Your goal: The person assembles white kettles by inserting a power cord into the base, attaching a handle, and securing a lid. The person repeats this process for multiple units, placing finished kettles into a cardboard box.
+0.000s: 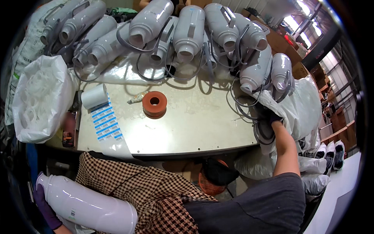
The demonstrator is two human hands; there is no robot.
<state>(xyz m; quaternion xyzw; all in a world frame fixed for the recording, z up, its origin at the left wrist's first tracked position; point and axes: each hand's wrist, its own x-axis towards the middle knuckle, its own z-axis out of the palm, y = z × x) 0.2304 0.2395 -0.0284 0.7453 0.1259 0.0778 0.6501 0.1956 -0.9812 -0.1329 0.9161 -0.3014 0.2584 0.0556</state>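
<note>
At the lower left, my left hand [43, 202] in a purple glove is wrapped round the neck end of a pale grey vacuum flask [87, 204]. The flask lies tilted across my lap on a checked apron [128, 183]; no handle shows on it. My right arm stretches out to the right, and my right hand [276, 117] in a dark glove is partly inside a white plastic bag [302, 105]. Its fingers are hidden by the bag. Grey curved handle straps [263, 134] hang beside that hand at the table's right end.
Several grey flasks with handles [189, 31] line the table's [194, 124] far side. A label roll [94, 96], its strip hanging over the front edge, a red-brown tape roll [154, 105] and a small tube [137, 97] lie on top. A bag of clear rings [41, 97] stands left, beside a phone [69, 130].
</note>
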